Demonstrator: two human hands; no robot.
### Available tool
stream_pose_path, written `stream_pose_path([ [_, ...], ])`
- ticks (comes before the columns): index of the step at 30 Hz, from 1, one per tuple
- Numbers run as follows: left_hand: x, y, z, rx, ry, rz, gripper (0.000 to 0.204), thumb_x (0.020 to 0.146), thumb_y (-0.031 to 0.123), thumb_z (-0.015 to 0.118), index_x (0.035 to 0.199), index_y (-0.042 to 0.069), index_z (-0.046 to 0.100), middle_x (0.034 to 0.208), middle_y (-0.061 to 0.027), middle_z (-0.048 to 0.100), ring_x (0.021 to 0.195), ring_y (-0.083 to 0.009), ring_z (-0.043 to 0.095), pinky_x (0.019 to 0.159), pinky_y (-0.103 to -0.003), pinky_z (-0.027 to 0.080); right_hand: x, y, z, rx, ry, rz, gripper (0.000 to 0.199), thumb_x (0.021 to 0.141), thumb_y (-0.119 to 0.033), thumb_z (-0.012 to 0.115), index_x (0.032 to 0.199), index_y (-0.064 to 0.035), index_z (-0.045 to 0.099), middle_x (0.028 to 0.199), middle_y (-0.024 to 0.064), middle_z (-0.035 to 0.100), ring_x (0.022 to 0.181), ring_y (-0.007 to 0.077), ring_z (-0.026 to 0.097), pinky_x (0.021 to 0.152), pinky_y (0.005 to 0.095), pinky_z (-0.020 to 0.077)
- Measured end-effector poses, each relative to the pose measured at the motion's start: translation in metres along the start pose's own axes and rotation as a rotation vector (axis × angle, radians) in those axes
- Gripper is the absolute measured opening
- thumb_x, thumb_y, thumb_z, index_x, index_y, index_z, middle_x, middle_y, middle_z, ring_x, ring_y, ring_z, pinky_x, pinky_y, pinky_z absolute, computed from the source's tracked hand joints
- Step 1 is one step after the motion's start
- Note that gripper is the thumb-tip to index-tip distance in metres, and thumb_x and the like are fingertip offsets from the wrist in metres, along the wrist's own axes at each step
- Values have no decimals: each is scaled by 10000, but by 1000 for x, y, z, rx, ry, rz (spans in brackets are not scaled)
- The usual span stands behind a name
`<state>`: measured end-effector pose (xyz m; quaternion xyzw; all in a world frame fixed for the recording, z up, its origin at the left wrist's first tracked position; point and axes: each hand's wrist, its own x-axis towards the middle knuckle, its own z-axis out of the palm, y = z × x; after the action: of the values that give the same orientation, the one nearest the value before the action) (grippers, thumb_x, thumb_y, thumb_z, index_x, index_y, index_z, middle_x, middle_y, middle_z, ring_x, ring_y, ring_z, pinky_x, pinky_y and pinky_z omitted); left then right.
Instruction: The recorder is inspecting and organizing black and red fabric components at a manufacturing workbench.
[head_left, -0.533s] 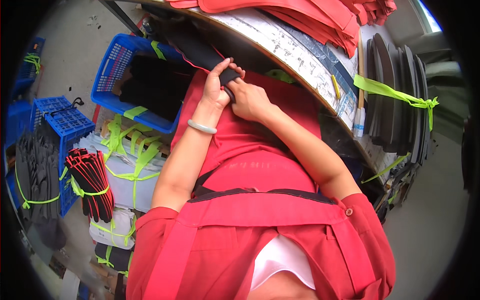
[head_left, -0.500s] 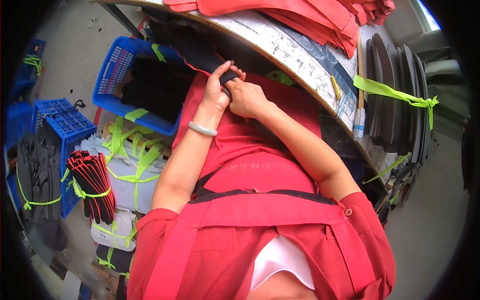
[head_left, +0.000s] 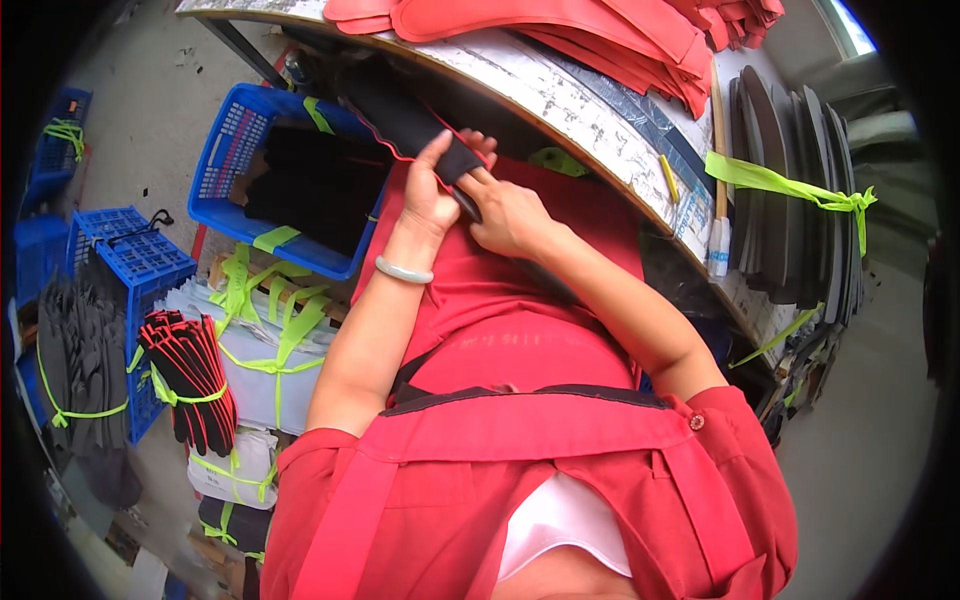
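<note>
A long black fabric piece with red edging [head_left: 405,122] runs from the shade below the table edge down to my hands, over my red apron [head_left: 510,335]. My left hand [head_left: 432,200], with a pale bangle on its wrist, grips the near end; the thumb lies on one side and the fingers come out beyond the far edge. My right hand [head_left: 508,215] is closed at the same end, its fingertips pressed on the fabric near my left palm. Part of the right fingers and the far end of the piece are hidden.
A blue basket [head_left: 215,185] holding dark pieces stands at the left. Below it lie tied bundles, among them black-and-red strips [head_left: 190,385]. The white worktable [head_left: 520,75] carries stacked red pieces [head_left: 620,45]. Tied dark grey panels [head_left: 790,190] stand at the right.
My hands have come slightly apart and lower, and the left fingers have opened out more. More of the flat black piece with red edging now shows between them.
</note>
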<state>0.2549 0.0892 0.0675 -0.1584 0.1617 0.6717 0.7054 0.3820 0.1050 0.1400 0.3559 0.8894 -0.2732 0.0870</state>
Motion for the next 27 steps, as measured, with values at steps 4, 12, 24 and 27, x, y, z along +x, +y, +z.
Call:
stream_pose_path([
  [4, 12, -3, -12, 25, -41, 29, 149, 877, 151, 631, 953, 27, 598, 844, -81, 631, 856, -256, 632, 904, -413, 502, 10, -1, 0, -4, -30, 23, 468, 732, -101, 552, 1198, -97, 513, 1252, 126, 566, 902, 383, 647, 752, 484, 537],
  [12, 13, 2, -13, -41, -112, 17, 193, 819, 38, 573, 1005, 3, 535, 779, -92, 572, 751, -238, 580, 857, -415, 508, 1, -5, -2, 26, 56, -36, 518, 731, -110, 559, 1244, -118, 488, 1241, 114, 561, 893, 383, 643, 746, 486, 535],
  [24, 9, -1, -11, 107, 19, 97, 200, 900, 226, 642, 936, 39, 583, 872, -109, 634, 875, -258, 641, 876, -435, 526, -3, 0, 2, 15, -22, 5, 506, 705, -99, 569, 1208, -93, 513, 1248, 154, 551, 941, 386, 626, 778, 481, 521],
  [27, 13, -1, -7, 77, -15, 84, 129, 867, 146, 670, 834, 52, 589, 796, -87, 623, 758, -200, 629, 829, -404, 548, 24, 0, 2, -39, -48, 18, 445, 726, -109, 555, 1170, -89, 527, 1221, 140, 572, 937, 379, 633, 784, 472, 527],
])
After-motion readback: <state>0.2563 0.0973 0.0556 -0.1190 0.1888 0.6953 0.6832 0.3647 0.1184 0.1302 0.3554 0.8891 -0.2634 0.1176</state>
